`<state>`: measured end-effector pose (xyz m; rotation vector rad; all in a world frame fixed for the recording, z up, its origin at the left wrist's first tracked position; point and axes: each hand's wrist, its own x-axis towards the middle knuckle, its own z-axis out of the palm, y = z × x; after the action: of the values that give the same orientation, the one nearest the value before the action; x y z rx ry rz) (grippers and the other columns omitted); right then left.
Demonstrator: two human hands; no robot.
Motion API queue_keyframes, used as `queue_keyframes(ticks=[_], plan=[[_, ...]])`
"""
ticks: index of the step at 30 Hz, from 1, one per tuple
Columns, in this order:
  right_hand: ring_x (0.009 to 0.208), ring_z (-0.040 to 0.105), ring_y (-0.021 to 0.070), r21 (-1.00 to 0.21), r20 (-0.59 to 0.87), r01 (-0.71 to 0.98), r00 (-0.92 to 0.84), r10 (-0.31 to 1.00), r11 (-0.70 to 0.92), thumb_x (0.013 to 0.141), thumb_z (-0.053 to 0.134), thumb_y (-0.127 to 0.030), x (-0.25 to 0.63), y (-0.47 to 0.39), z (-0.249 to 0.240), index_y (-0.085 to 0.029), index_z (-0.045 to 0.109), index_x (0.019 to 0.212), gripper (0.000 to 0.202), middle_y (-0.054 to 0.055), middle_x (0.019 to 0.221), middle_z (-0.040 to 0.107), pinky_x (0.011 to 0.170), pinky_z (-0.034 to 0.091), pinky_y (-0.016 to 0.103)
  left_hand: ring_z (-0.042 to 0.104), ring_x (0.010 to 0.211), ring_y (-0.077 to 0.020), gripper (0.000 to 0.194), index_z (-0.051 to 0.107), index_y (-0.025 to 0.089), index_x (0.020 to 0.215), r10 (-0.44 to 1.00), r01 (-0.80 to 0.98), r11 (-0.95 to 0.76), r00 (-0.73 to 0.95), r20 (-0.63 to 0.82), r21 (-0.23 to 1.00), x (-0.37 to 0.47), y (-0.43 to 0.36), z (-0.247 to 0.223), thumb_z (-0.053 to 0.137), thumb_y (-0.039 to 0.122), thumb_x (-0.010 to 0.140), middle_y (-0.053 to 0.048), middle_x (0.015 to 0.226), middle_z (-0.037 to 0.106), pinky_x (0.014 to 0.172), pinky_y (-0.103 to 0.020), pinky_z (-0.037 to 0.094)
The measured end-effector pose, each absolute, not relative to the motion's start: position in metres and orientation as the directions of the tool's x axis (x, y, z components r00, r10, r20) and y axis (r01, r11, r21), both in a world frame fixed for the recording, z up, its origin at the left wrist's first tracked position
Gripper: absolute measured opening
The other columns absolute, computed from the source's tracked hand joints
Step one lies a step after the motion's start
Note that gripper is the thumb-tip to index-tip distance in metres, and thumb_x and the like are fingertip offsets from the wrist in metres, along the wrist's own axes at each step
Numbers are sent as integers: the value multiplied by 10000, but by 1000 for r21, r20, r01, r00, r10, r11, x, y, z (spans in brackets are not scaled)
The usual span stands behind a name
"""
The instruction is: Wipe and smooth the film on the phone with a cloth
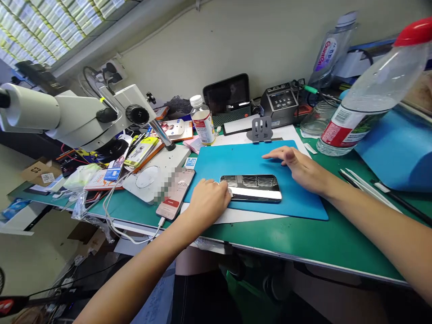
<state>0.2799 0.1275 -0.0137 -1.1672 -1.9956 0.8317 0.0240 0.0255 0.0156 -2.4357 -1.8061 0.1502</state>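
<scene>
Dark phone [251, 187] lies flat mid blue mat [243, 159] on the counter [303, 243]. Left hand [207, 202] touches the phone's left end, fingers curled, grip loose, holding nothing. Right hand [299, 166] rests open, flat on the mat just behind the phone, not touching it

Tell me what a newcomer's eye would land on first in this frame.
Most striking is the glossy black phone lying face up on the blue mat at centre, with the left hand touching its left end and the right hand resting flat on the mat just behind it. Next come the white microscope at the left and the big red-capped bottle at the right.
</scene>
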Motion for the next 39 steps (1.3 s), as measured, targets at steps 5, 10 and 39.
queue_keyframes(ticks=[5,10,39], plan=[[1262,599,413,-786,224,471,-388,894,401,836,138,-932,278,126,-14,-286,807,1117,972,142,1261,716,1133,430,631,731,869,-309,282,707,145,918,951,942,-308,306,-32,-137,34,18,13,450,177,1027,-139,809,751,736,-372,465],[1254,601,394,-769,231,487,-393,890,414,849,123,-923,278,125,-13,-289,811,1104,969,137,1270,717,1135,429,605,742,885,-289,284,700,155,944,933,928,-360,359,-36,-93,60,27,12,446,226,1050,-131,849,763,774,-365,482],[1239,607,369,-774,253,463,-398,882,431,845,124,-919,278,122,-14,-295,810,1087,959,122,1227,723,1137,432,547,746,924,-291,288,702,153,1060,942,938,-333,327,-73,-100,77,62,19,417,189,1043,-143,948,771,758,-348,485]])
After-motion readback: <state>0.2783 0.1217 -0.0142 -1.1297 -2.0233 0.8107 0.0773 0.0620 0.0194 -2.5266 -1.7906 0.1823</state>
